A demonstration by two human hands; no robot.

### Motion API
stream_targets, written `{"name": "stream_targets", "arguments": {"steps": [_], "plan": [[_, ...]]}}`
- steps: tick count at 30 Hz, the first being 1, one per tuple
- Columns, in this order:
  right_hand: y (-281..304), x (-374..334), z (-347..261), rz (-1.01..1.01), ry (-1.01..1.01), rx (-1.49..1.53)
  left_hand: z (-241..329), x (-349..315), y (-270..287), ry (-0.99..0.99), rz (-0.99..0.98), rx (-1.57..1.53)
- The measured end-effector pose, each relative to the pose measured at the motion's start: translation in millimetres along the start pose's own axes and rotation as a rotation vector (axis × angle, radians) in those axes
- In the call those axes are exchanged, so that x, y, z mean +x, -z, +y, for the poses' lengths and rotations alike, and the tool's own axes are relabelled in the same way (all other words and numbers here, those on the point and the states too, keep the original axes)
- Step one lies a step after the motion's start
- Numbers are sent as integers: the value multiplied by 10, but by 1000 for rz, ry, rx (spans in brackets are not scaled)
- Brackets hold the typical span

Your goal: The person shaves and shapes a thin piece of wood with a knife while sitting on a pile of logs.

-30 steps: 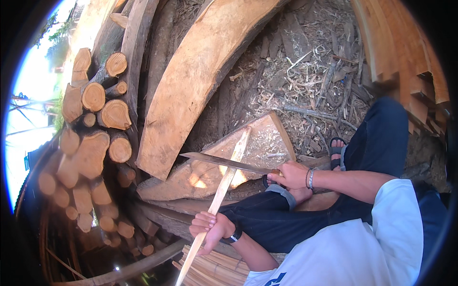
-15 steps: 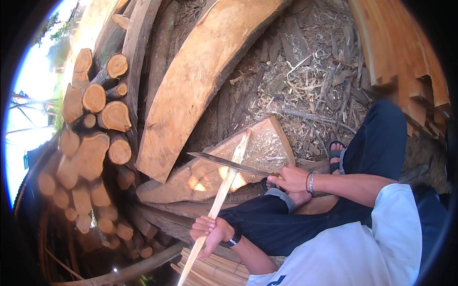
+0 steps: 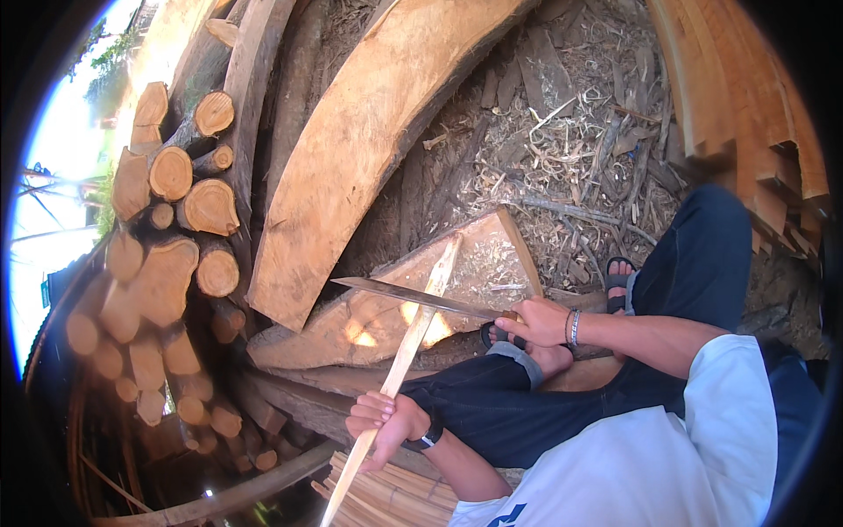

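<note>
My left hand (image 3: 386, 427) is wrapped round a long pale wooden stick (image 3: 406, 354), which slants up and away to the right. Its far end rests on a flat slab of wood (image 3: 342, 321) scattered with shavings. My right hand (image 3: 537, 321) grips the handle of a long knife (image 3: 413, 296), a machete-like blade pointing left. The blade lies across the stick, touching it or just above it; I cannot tell which. The stick's near end runs below my left hand to the lower edge of the view.
Stacked cut logs (image 3: 211, 208) stand at the left. A long curved plank (image 3: 351, 158) lies beyond the slab, beside bark and shavings (image 3: 562, 140) on the ground. Sawn boards (image 3: 729, 97) are piled at the right. Thin wooden strips (image 3: 391, 492) lie by my left forearm.
Both hands still hold the stick and the knife. The knife has shifted slightly to the left, and its tip sits a little higher in the view.
</note>
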State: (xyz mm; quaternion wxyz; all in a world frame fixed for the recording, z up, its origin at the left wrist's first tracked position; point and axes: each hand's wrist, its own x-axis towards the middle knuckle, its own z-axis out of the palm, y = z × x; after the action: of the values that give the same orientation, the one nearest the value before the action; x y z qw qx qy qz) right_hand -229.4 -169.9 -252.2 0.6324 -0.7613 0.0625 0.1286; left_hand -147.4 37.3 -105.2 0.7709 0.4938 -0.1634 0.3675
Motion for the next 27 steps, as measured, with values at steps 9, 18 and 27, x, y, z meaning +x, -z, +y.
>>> {"name": "stream_targets", "arguments": {"steps": [9, 18, 27], "plan": [[-68, 26, 49, 54, 60, -14, 13, 5, 23, -3, 9, 6], [-92, 27, 36, 104, 138, -146, 14, 20, 11, -8, 51, 23], [115, -13, -140, 15, 61, -18, 24, 51, 52, -12, 58, 26]]}}
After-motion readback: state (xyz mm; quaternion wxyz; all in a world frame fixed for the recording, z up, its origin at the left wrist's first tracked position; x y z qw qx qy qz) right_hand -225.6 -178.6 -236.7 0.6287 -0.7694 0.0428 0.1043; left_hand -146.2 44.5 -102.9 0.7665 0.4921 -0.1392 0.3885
